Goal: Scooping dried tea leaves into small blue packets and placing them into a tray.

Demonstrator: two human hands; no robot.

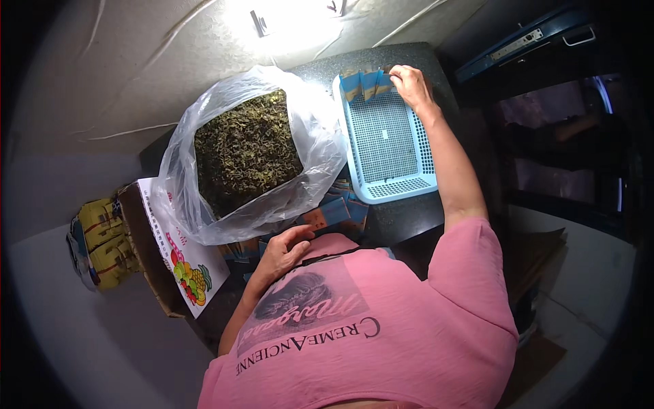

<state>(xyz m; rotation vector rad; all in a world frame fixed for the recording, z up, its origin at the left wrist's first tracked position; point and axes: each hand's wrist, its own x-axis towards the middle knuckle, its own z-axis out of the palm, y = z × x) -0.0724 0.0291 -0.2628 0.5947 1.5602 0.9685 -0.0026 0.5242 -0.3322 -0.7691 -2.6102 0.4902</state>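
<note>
A light blue plastic mesh basket (pixel 391 197) stands on the dark speckled counter. Several small blue-and-tan packets (pixel 369 85) lean in a row along its far end. My right hand (pixel 413 88) is at the far right corner of the basket, its fingertips pinching the rightmost packet. My left hand (pixel 286 250) rests near the counter's front edge, close to an orange-and-blue packet (pixel 329 214); whether its fingers touch that packet is unclear. To the left, a clear plastic bag (pixel 319 148) lies open around a mass of dried dark green leaves (pixel 245 148). More packets lie partly hidden below the bag.
A cardboard box (pixel 153 255) with a white flap showing printed fruit stands at the left, beside yellow packages (pixel 104 240). The wall with a bright lamp (pixel 286 20) rises behind the counter (pixel 414 225). Blue metal equipment (pixel 521 43) is at the right; part of another person's arm (pixel 577 128) shows dimly there.
</note>
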